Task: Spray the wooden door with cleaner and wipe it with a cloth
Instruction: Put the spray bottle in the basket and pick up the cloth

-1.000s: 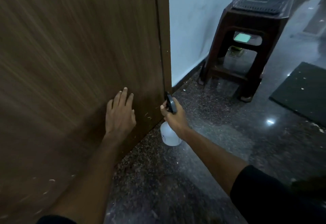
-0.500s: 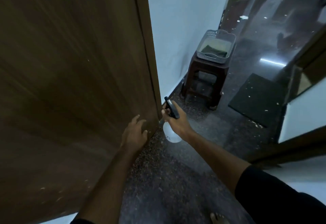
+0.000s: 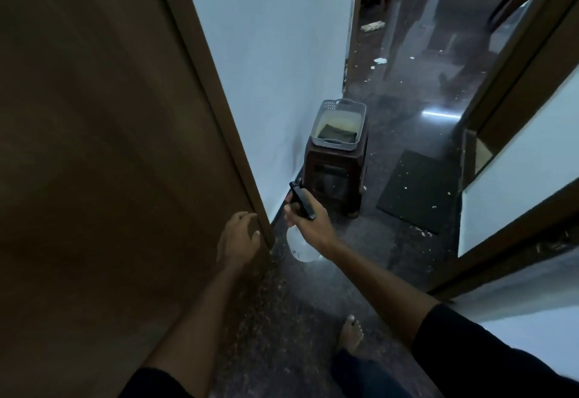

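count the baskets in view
1: a grey basket sits on the brown stool by the white wall. Others may be hidden.

A home corridor is shown. A brown wooden door [image 3: 103,146] and its frame [image 3: 213,90] are set against a pale painted wall [image 3: 269,52], with the door edge touched by the fingers of the left hand [image 3: 239,236]. A dark speckled polished stone floor [image 3: 282,303] is seen below the fingers. Beyond the fingers of the right hand [image 3: 305,215], a brown plastic stool [image 3: 335,178] is stood against the wall, with a grey plastic basket [image 3: 340,125] placed on top. A dark doormat [image 3: 416,190] is laid to the right of the stool. Paper scraps are scattered further along the passage, and a bare foot [image 3: 351,333] is seen on the floor.
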